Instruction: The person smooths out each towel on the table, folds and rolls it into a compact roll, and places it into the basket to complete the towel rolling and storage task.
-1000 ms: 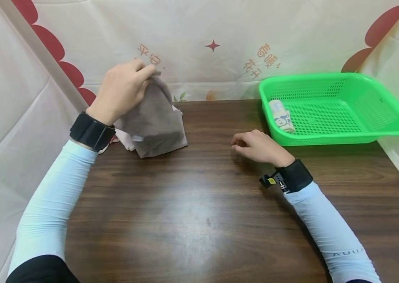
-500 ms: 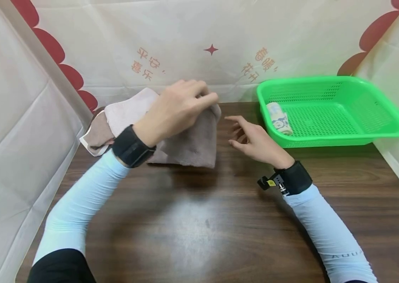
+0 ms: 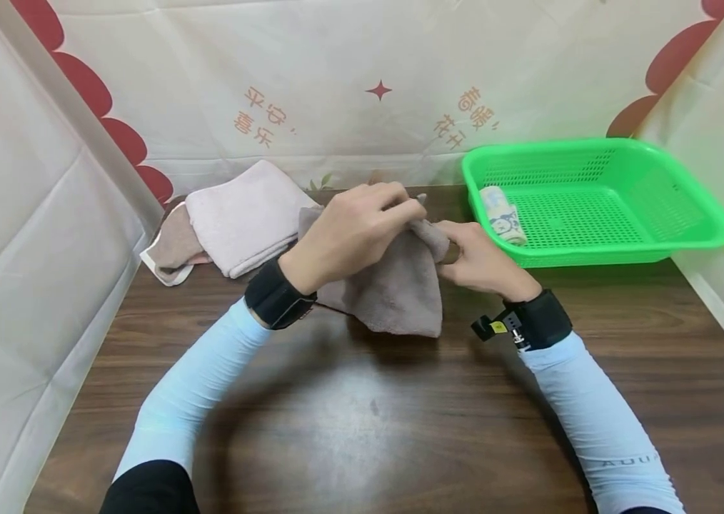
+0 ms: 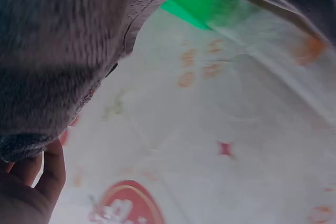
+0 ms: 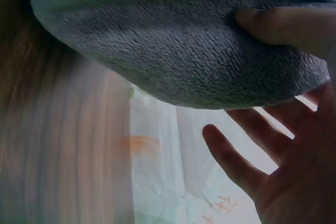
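Pale blue sleeves [image 3: 191, 396] over wood-grain table [image 3: 349, 435]. Grey-brown towel [image 3: 400, 293] held between both hands above it: left hand [image 3: 355, 228] grips the top, right hand [image 3: 480, 258] its right edge, thumb pressed on the pile. Leftward, folded pale towel [image 3: 246, 218] touching brown, white-edged cloth [image 3: 178, 239]. Rightward, green basket [image 3: 593, 255], rolled patterned cloth [image 3: 503, 216] inside. Printed sheet [image 3: 336, 46] behind.

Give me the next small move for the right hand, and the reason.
Probably close the right hand more fully on the grey-brown towel: its thumb lies on the towel, but one of its fingers shows clear of the edge, while the left hand grips the upper part.
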Motion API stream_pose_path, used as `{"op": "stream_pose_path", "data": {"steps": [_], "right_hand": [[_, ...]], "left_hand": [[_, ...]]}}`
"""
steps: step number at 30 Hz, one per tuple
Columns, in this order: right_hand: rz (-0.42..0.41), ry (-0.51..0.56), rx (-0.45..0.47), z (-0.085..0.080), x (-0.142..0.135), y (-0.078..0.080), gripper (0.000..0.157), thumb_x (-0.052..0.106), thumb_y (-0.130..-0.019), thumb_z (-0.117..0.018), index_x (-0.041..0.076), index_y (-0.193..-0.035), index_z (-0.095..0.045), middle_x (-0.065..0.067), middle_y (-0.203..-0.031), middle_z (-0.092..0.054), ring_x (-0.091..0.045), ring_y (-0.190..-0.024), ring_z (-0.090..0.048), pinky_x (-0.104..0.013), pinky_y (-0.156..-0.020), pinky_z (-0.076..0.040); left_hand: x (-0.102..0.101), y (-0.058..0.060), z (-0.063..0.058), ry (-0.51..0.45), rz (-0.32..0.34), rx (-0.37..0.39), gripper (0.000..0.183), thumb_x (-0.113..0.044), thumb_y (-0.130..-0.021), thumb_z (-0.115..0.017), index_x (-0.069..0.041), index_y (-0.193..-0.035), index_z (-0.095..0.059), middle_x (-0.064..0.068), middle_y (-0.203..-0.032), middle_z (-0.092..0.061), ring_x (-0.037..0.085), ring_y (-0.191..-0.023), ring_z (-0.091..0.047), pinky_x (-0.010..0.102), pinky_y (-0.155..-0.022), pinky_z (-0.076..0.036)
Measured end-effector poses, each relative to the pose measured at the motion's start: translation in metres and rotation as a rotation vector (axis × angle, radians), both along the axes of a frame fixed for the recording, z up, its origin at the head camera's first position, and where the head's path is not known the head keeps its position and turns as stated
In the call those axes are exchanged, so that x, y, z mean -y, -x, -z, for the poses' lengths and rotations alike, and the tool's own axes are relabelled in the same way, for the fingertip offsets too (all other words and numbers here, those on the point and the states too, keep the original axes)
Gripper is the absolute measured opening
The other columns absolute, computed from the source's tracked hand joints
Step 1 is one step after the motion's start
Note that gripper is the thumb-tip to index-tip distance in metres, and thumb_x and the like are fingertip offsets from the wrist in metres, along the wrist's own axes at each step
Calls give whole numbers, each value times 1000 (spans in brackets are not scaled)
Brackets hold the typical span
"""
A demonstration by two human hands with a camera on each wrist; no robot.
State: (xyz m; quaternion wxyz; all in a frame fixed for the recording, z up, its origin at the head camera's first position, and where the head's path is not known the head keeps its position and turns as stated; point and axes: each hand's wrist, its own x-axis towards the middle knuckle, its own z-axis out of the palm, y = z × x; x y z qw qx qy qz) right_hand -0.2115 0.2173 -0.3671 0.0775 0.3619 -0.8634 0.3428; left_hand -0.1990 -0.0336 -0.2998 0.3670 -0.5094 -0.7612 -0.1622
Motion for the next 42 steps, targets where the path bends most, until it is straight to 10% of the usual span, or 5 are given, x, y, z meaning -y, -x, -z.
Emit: {"op": "stream_pose_path", "data": {"steps": [5, 10, 16, 25, 42], "right_hand": [[6, -94, -47, -4, -3, 3, 27, 3, -81, -83, 13, -93, -60, 0, -76, -52, -15, -67, -44, -26, -67, -37], [39, -129, -49, -8, -7, 0, 48, 23, -82, -88, 14, -79, -41, 1, -68, -37, -13, -61, -39, -23, -62, -31], [23, -136, -24, -13, -11, -4, 13, 23, -89, -82, 22, -88, -69, 9, -72, -64, -7, -56, -48, -22, -55, -38], [108, -250, -92, -25, -11, -16, 22, 26, -83, -87, 19, -97, -71, 12, -70, -66, -3, -59, -53, -24, -57, -42], [43, -535, 132, 4, -23, -13, 30, 26, -82, -87, 24, -84, -56, 0, -80, -57, -15, -74, -50, -30, -65, -38]], "left_hand": [[26, 11, 21, -24, -77, 71, 14, -10, -105, -56, -13, -106, -70, 4, -93, -67, 18, -69, -57, 31, -64, -50], [48, 17, 39, -23, -119, 158, 11, -5, -100, -62, -11, -107, -68, 4, -94, -69, 19, -77, -64, 35, -67, -53], [67, 22, 55, 0, -187, 195, 8, -8, -99, -64, -10, -107, -66, 4, -88, -66, 20, -72, -62, 37, -63, -52], [94, 24, 55, -30, -277, 208, 7, -14, -103, -61, -14, -106, -68, -1, -93, -71, 18, -71, -67, 39, -57, -50], [135, 24, 69, 122, -449, 217, 23, -19, -82, -84, -16, -94, -65, 2, -61, -66, 28, -54, -62, 51, -51, -48]]}}
